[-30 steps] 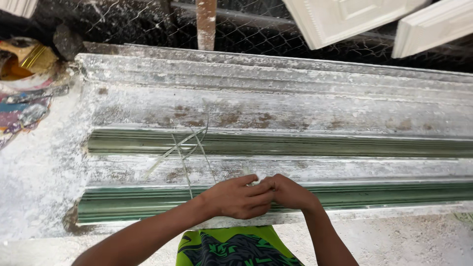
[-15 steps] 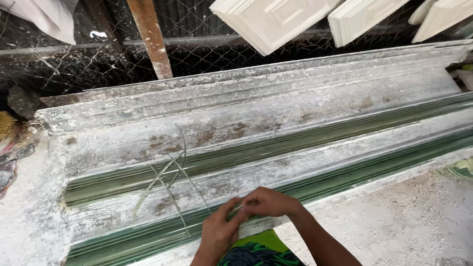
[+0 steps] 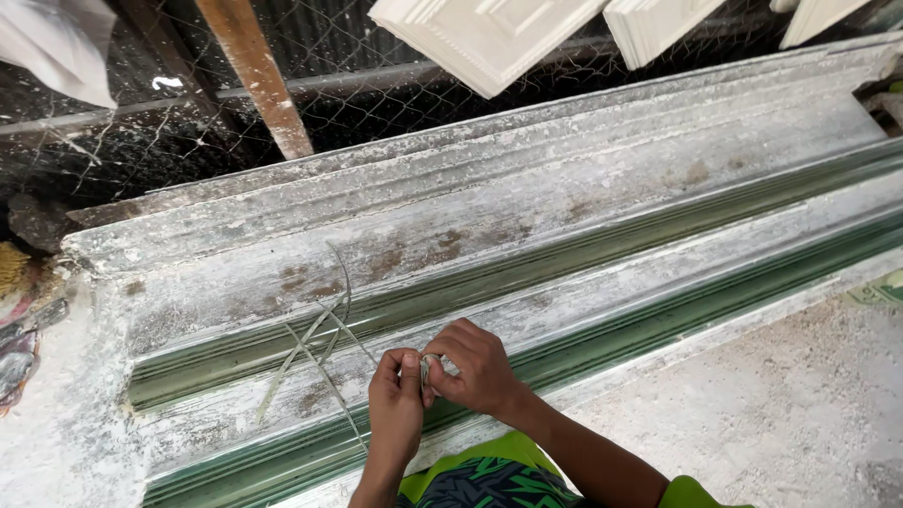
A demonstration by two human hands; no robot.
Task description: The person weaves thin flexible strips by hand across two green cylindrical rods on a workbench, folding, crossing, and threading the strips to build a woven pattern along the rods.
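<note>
A long plaster-crusted moulding form [image 3: 564,198] with green grooves runs across the view. Several thin pale strands [image 3: 320,353] lie crossed on its near face, fanning out to the upper left. My left hand [image 3: 395,409] and my right hand [image 3: 475,367] meet at the near edge of the form, fingertips pinched together on the near ends of the strands. Both thumbs press against a small bundle between them.
A wire mesh fence [image 3: 376,85] with a rusty brown post [image 3: 259,80] stands behind the form. White plaster panels [image 3: 489,38] lean at the top. Rough dusty ground [image 3: 800,404] lies to the right. Coloured clutter [image 3: 19,320] sits at the far left.
The camera has swung left and tilted, so the form now slopes across the view. My hands stay together on the strands, with the fingers shifted slightly.
</note>
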